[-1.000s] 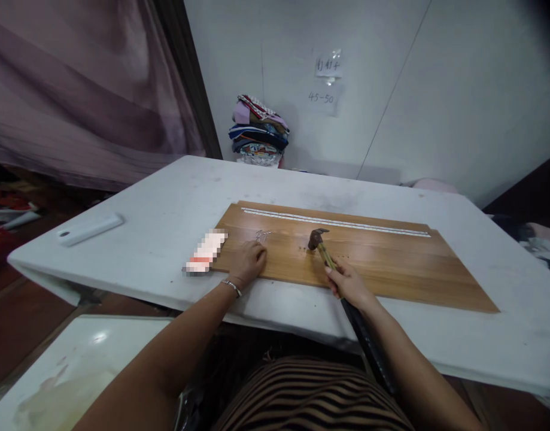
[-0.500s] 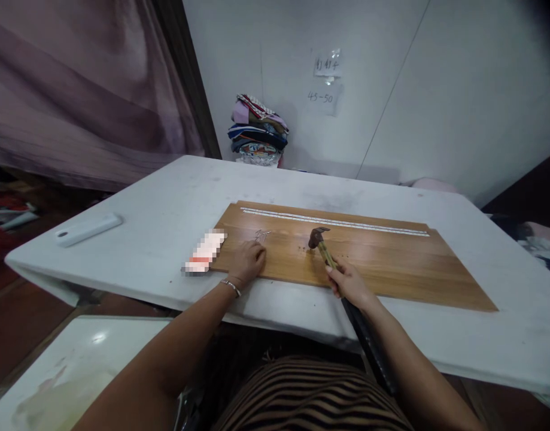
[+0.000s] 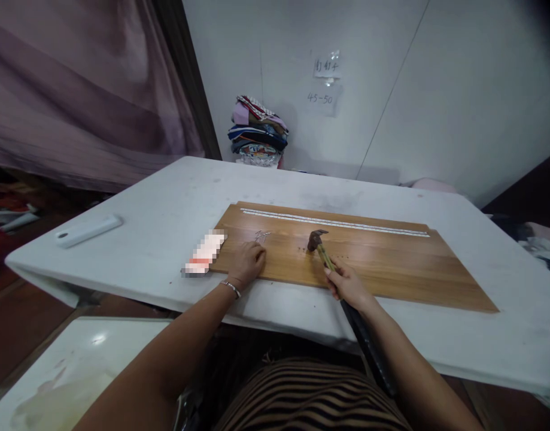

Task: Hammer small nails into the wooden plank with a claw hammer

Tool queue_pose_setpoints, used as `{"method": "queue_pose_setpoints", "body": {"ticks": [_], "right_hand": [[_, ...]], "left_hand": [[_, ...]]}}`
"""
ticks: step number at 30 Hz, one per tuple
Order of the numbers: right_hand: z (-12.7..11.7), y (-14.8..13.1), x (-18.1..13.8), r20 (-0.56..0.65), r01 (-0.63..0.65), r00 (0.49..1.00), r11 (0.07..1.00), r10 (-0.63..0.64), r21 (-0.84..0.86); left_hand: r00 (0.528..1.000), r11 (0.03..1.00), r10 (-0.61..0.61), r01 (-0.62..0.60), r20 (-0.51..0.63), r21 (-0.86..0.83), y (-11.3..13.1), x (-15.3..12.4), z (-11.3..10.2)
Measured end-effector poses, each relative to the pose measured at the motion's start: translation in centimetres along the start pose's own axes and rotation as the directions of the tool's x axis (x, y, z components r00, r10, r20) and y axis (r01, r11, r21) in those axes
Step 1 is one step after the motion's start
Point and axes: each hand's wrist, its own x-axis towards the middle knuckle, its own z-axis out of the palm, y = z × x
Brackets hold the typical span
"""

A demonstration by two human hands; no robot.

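A long wooden board (image 3: 391, 263) lies on the white table (image 3: 167, 221). My right hand (image 3: 349, 286) is closed round the handle of a hammer (image 3: 319, 244), whose head rests on the board among small nail marks. My left hand (image 3: 246, 261) lies on the board's near left edge with the fingers curled under; whether anything is in them is hidden. A small heap of loose nails (image 3: 261, 236) sits just beyond my left hand. A pale strip (image 3: 335, 222) runs along the board's far edge.
A blurred-out box (image 3: 205, 252) lies left of the board, and a white flat case (image 3: 88, 230) sits near the table's left corner. Folded clothes (image 3: 258, 131) are stacked against the wall. A white surface (image 3: 72, 371) stands low at the left.
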Motion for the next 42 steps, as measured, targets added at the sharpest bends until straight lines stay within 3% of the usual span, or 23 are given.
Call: {"method": "queue_pose_setpoints", "body": {"ticks": [16,42], "right_hand": [[0.0,-1.1,-0.1,-0.024,-0.004,1.0,1.0,0.004,0.014],[-0.1,-0.5,0.0,-0.009,-0.006,1.0,1.0,0.006,0.011]], "left_hand": [[1.0,1.0,0.0,0.0,-0.003,-0.015,-0.2,0.0,0.1],[1.0,1.0,-0.015,0.015,0.016,-0.024,0.1,0.0,-0.1]]}}
